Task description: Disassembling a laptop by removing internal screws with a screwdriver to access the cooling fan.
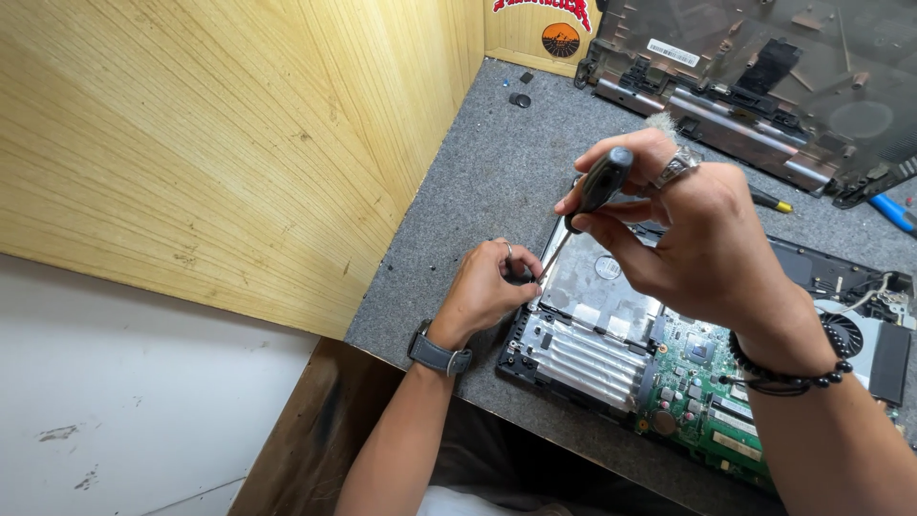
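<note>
An opened laptop base [611, 344] lies on the grey mat, its silver drive, green circuit board and fan exposed. My right hand [697, 239] grips the dark handle of a screwdriver [597, 186], whose shaft slants down to the laptop's left edge. My left hand [487, 287] rests at that same corner, fingers curled and pinched around the screwdriver tip. A watch sits on my left wrist, a bead bracelet on my right, and a ring on a right finger.
A detached dark laptop cover [764, 76] lies at the back right. Small dark parts [519, 98] sit near the far corner of the grey mat [478, 172]. A wooden wall [239, 143] borders the left. A blue-handled tool [893, 212] pokes in at right.
</note>
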